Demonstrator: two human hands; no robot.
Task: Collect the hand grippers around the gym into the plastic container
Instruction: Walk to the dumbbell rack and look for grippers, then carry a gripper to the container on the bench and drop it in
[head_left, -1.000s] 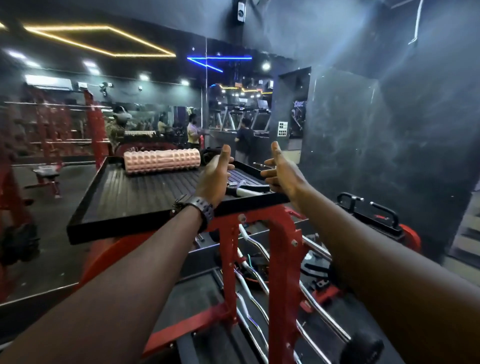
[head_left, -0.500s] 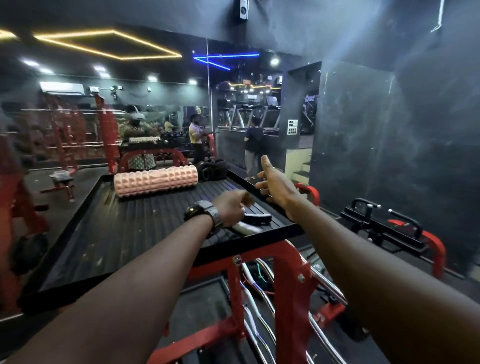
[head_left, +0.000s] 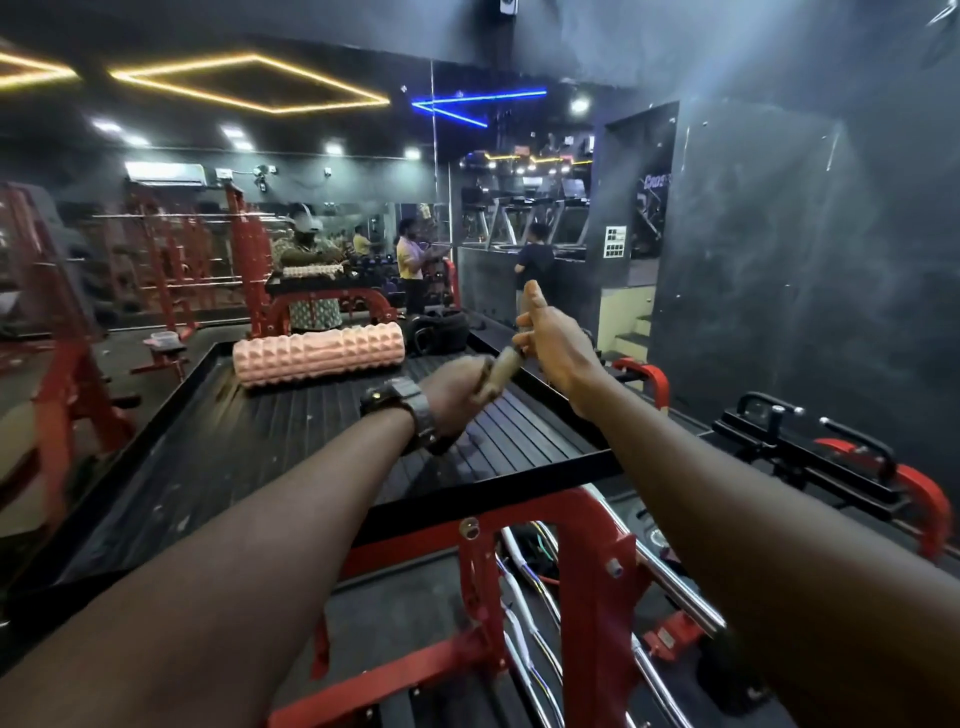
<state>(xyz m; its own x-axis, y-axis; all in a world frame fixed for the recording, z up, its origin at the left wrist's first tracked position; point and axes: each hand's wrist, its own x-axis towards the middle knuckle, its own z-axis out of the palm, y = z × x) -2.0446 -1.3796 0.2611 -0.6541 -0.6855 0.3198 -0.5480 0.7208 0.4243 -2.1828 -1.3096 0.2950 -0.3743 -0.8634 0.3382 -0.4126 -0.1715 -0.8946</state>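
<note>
l hand (head_left: 457, 389) gripping hand gripper (head_left: 501, 370), r hand (head_left: 553, 343) touching it, over black tray (head_left: 260, 447)

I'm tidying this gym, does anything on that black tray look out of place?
Not much. A pink foam roller lies at the tray's far end beside a dark bag. The left hand holds a blurred hand gripper above the tray, with the right hand beside it. Nothing looks spilled or broken.

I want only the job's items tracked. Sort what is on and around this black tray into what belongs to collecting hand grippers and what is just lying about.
Belongs to the job:
- hand gripper, blurred, lifted above the tray
- left hand, closed on it
- right hand, touching its upper end

Just lying about:
- pink foam roller on the black tray
- dark bag behind the roller
- chrome bars in the red rack below
</note>
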